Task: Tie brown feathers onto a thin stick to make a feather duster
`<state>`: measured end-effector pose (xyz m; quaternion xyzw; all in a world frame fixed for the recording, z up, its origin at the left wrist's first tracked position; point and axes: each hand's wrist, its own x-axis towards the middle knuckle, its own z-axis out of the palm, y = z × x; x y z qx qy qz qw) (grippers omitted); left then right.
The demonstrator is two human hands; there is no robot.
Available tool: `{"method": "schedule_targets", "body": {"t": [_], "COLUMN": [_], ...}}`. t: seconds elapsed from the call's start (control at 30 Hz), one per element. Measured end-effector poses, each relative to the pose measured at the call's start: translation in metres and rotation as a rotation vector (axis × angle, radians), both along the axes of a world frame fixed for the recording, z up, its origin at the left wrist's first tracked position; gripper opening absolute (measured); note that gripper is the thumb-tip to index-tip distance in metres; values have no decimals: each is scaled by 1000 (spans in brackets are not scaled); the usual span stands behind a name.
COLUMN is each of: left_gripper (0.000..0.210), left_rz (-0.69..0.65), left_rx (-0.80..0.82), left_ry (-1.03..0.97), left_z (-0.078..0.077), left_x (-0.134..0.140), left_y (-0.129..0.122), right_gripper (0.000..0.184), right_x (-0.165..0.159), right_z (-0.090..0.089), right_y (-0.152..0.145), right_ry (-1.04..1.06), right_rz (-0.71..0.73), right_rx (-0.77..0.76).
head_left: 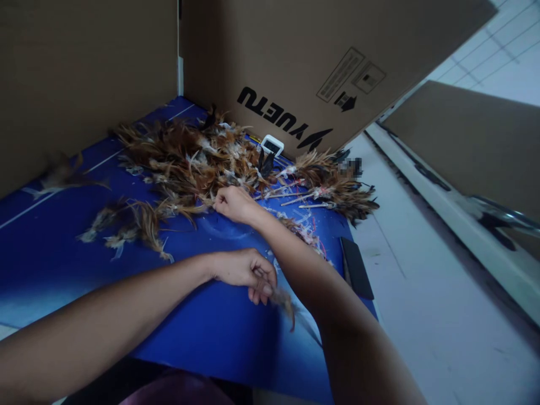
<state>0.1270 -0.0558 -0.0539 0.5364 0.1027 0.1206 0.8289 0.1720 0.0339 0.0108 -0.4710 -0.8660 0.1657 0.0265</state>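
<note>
My left hand (248, 274) is closed in a pinch above the blue table covering (202, 337). It holds a few brown and grey feathers (284, 304), their tips pointing right and down. Farther forward, my right hand (236, 203) is closed at the near edge of a large heap of brown feathers (189, 152). Its fingertips pinch a light brown feather (206, 201) there; the fingers' undersides are hidden. My right forearm passes over the right side of the covering. Left of my hands lie several loose feather tufts (145, 222).
Feather bundles tied on thin sticks (299, 197) lie right of the heap. A small white digital display (272, 145) stands behind it. Cardboard panels (270, 56) wall the back and left. A dark flat phone-like object (356, 267) rests at the right edge.
</note>
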Motion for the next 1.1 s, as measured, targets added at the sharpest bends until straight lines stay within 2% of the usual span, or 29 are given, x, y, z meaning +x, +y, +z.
{"method": "schedule_targets", "body": {"t": [0.1,0.23,0.3,0.4,0.47,0.57,0.63,0.7,0.73,0.8,0.87,0.93,1.0,1.1], "left_gripper": [48,46,44,43,44,47,46,45,45,46,47,47,47,41], "left_rz": [-5,-8,-2,-3,-9,-10,-11,-17,-19,-21,-17,-11,-13,-23], "left_rx": [-8,-18,-10,7,9,1,2,12,16,21,21,20,21,25], "left_ry": [-12,-14,-8,-6,-4,11,24,27,23,11,8,12,10,-17], "left_z": [-1,0,1,2,2,2,4,6,6,7,5,3,0,-3], "left_x": [0,0,-1,-1,-1,-2,-3,-4,-4,-4,-3,-1,0,0], "left_y": [0,0,0,-1,-1,-1,-1,-1,0,0,-1,-1,-1,0], "right_gripper": [9,10,13,15,15,16,14,13,13,9,17,21,17,15], "right_x": [20,61,84,110,115,97,71,42,29,8,-4,-9,-8,4], "right_z": [14,39,50,62,67,70,69,63,57,41,21,4,-5,0], "right_y": [-7,-24,-34,-45,-48,-45,-37,-27,-22,-14,-8,-6,-5,-10], "right_ry": [203,456,506,475,449,507,623,733,692,405,94,-73,-85,34], "right_rz": [16,8,-21,-64,-85,-36,29,26,1,-67,-116,-131,-119,-97], "right_rx": [-118,-382,-461,-528,-549,-531,-515,-452,-405,-236,-62,16,21,-11]}}
